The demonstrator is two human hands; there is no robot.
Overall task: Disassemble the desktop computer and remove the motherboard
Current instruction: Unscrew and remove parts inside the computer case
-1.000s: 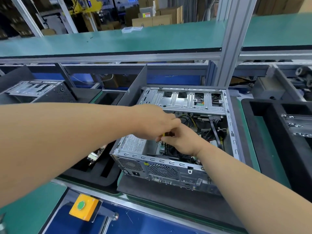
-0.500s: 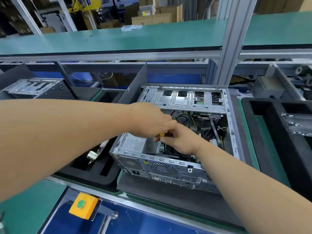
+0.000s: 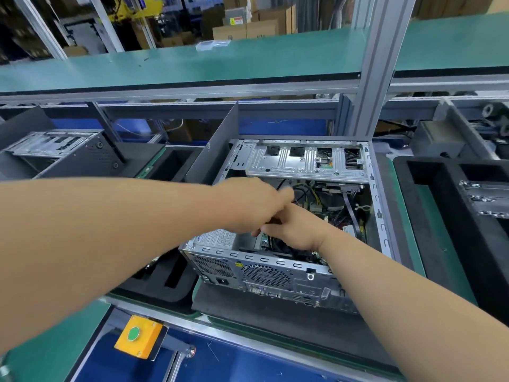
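The computer case (image 3: pixel 275 274) lies on its side on a dark mat (image 3: pixel 248 312), its open side facing up, the fan grilles of its back panel turned toward me. Both my arms reach into it from above. My left hand (image 3: pixel 253 205) hangs over the middle of the opening with its fingers curled downward; it is blurred, and I cannot tell whether they close on anything. My right hand (image 3: pixel 294 230) sits just under and beside it, touching it, fingers bent down into the case near the power supply (image 3: pixel 217 239) with its white label. Whether those fingers pinch something is hidden by my left hand. Past my hands I see bundled cables (image 3: pixel 311 197) and a strip of the green motherboard (image 3: pixel 363 232) along the case's right wall, under the silver drive cage (image 3: pixel 305 161). A yellow box with a green button (image 3: pixel 137 336) sits near my left arm.
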